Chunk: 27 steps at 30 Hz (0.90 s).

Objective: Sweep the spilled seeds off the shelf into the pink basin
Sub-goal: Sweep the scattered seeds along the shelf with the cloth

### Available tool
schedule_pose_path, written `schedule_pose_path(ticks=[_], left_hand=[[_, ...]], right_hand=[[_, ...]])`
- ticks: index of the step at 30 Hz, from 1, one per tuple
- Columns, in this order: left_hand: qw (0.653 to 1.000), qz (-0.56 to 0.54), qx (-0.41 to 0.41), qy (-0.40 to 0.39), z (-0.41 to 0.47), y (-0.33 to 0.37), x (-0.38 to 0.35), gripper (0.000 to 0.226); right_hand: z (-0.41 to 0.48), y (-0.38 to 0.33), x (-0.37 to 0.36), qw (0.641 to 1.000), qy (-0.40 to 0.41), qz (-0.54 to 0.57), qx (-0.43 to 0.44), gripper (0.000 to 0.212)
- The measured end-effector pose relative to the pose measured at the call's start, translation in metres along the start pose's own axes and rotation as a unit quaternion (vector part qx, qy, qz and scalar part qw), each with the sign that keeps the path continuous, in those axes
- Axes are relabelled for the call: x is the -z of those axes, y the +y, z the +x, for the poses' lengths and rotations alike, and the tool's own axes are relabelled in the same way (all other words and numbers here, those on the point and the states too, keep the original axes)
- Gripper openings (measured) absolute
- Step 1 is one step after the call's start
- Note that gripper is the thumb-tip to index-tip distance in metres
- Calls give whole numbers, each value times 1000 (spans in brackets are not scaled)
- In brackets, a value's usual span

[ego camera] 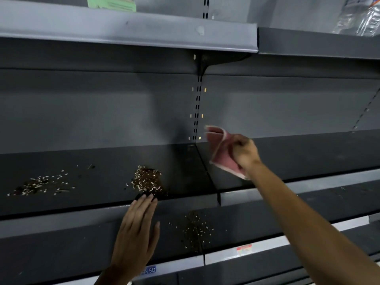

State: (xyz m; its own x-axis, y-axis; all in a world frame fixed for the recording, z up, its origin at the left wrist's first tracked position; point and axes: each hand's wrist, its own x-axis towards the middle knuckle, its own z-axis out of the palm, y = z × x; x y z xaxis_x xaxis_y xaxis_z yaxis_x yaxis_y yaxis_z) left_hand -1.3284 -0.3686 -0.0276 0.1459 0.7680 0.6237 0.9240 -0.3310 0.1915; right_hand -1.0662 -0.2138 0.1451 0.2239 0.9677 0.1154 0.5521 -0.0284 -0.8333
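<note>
We're facing a dark grey metal rack: back panel [102, 112], slotted upright [197, 103] down the middle, bracket [216, 60] under the top shelf [123, 27]. Up there sit a green label [112, 4] at left and a clear bag [362, 15] at right (print unreadable). Low rails carry a red tag [244, 249] and a blue tag [149, 270]. Light is dim, brighter up top.

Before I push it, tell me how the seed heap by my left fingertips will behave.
The seed heap is loose small grains, so it will probably scatter, not slide as one; strays already lie beside it. Likely light enough for the pink cloth to move. It sits near the shelf edge, so grains may spill over.
</note>
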Motion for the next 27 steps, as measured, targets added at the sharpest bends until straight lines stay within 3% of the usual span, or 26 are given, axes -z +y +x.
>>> schedule_pose_path(ticks=[3, 9, 16, 27], left_hand=[[1000, -2, -1, 4, 1, -1, 3, 53], [1000, 3, 1, 10, -1, -14, 13, 54], [1000, 10, 14, 11, -10, -26, 19, 53], [1000, -1, 7, 18, -16, -34, 22, 51]], right_hand=[[13, 34, 21, 998, 11, -61, -34, 28], [2, 59, -5, 971, -85, -218, -42, 35], [-35, 19, -78, 966, -162, -187, 71, 37], [-72, -19, -126, 966, -225, -107, 69, 40]])
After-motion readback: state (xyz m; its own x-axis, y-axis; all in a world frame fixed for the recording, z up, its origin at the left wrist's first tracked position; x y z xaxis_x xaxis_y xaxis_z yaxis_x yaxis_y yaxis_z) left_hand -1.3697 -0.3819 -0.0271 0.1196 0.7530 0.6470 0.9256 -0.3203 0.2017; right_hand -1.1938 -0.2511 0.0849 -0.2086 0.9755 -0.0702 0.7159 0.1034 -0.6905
